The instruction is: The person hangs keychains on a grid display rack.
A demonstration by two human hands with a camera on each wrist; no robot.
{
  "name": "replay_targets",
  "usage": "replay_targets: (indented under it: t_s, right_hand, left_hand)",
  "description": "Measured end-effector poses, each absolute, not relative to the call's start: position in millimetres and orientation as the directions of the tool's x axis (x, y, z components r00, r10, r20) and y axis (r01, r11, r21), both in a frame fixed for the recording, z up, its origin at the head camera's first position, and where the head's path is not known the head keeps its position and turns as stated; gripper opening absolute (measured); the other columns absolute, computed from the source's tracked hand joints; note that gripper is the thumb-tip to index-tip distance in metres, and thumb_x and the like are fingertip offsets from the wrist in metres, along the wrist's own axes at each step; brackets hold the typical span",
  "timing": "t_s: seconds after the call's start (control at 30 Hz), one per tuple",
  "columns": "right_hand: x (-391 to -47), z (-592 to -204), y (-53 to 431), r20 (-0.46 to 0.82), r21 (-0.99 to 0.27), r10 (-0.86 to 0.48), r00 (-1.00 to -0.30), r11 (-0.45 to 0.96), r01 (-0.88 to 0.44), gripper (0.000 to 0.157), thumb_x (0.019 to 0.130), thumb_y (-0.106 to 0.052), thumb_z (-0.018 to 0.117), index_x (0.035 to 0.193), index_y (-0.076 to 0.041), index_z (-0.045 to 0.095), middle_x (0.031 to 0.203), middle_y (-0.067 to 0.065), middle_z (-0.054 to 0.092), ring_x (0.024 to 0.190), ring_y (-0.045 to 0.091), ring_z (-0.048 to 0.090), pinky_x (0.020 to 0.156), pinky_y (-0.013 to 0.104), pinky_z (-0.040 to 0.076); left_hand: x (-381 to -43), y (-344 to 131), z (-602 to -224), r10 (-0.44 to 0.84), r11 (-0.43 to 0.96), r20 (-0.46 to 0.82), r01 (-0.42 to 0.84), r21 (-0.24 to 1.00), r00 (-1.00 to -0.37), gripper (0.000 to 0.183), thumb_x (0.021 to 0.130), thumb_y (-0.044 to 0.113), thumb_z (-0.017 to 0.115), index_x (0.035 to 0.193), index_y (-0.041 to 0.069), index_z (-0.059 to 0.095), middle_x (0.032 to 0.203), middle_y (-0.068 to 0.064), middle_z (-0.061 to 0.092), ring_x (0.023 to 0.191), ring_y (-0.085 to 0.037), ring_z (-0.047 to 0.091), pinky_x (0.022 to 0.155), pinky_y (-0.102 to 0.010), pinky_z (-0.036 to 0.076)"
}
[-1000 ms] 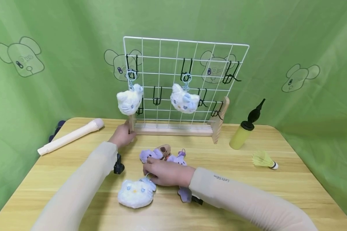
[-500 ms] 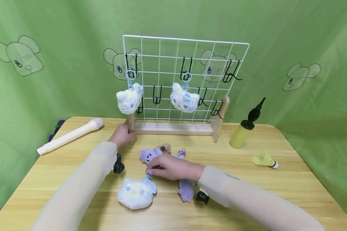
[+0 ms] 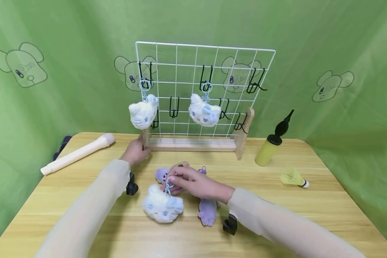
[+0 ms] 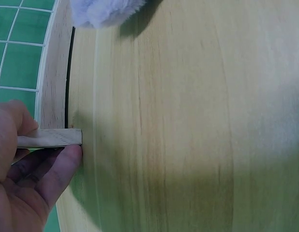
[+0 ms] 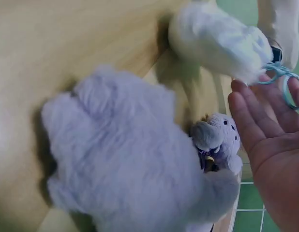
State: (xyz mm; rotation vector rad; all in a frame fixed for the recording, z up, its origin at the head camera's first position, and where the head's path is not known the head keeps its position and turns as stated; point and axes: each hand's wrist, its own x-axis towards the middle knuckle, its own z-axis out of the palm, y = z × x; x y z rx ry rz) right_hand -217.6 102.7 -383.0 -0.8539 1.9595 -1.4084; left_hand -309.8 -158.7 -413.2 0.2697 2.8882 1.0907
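Observation:
My right hand pinches the light blue ring of a white plush cat-head keychain, which hangs tilted below the fingers. In the right wrist view the plush head looks blurred beside the fingertips. My left hand grips the left wooden foot of the rack; in the left wrist view its thumb and fingers hold the wooden end piece from both sides. Two similar plush keychains, one left and one in the middle, hang from black hooks on the white wire grid.
Purple plush toys lie under and around my right hand, one nearer me and one behind. A pale stick-like tube lies at the left. At the right stand a yellow hand pump and a yellow shuttlecock. Several hooks hang bare.
My right hand has lifted the white plush keychain by its ring; the plush moved up and right and now tilts. The left hand stays on the rack's foot.

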Motion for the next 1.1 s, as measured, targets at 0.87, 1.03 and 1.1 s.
replay_targets:
  t_s: [0.87, 1.03, 1.1]
  right_hand:
    - [-246.2, -278.8, 222.6, 0.348, -0.865, -0.35, -0.87, 0.239, -0.442, 0.022, 0.111, -0.021, 0.047, 0.119, -0.005, 0.06, 0.097, 0.001, 0.077, 0.084, 0.013, 0.076, 0.065, 0.031, 0.066]
    - [-259.2, -250.0, 252.3, 0.449, -0.872, -0.182, -0.875, 0.127, -0.473, 0.018, 0.109, -0.022, 0.052, 0.117, -0.008, 0.058, 0.094, 0.004, 0.076, 0.082, 0.013, 0.076, 0.067, 0.027, 0.066]
    - [-265.7, -242.3, 261.6, 0.474, -0.867, -0.124, -0.871, 0.103, -0.487, 0.017, 0.109, -0.021, 0.052, 0.118, -0.007, 0.057, 0.093, 0.005, 0.075, 0.081, 0.013, 0.075, 0.069, 0.026, 0.066]
  left_hand:
    - [-311.4, -159.8, -416.4, 0.175, 0.726, 0.01, 0.136, 0.674, -0.984, 0.065, 0.101, 0.008, 0.057, 0.153, -0.018, 0.028, 0.136, -0.042, 0.058, 0.109, -0.046, 0.07, 0.099, -0.052, 0.061]
    - [-310.5, -158.9, -415.3, 0.171, 0.728, 0.01, 0.133, 0.673, -0.985, 0.065, 0.101, 0.009, 0.056, 0.153, -0.018, 0.027, 0.137, -0.042, 0.057, 0.11, -0.046, 0.069, 0.1, -0.053, 0.06]
    - [-310.4, -158.0, -415.0, 0.17, 0.73, 0.01, 0.133, 0.671, -0.985, 0.064, 0.101, 0.009, 0.056, 0.153, -0.018, 0.028, 0.135, -0.041, 0.059, 0.108, -0.045, 0.07, 0.098, -0.053, 0.061]
